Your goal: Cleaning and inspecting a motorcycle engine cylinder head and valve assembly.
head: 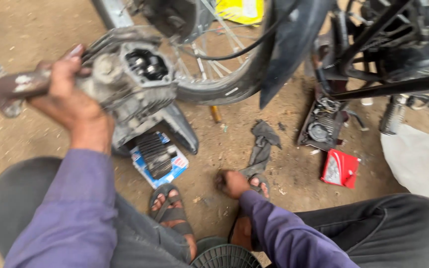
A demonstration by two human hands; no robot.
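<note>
With our left hand (68,94) clenched round the raised engine part (135,84) and our right hand (234,182) fisted near the grey rag (263,144), we feared it slipping onto our sandalled foot (172,211).

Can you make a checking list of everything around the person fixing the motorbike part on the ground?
Surface: bare dirt ground, dusty.
Job's things: grey engine part, lifted off the ground; rusty pipe sticks out at its left.
Clutter: dark rag, red packet, blue box under a finned black part, white sheet.
Hands: left hand grips the engine part; right hand closed, low by the sandals.
Cables: black cable across the wheel spokes.
Surroundings: motorbike wheel and black frame.
</note>
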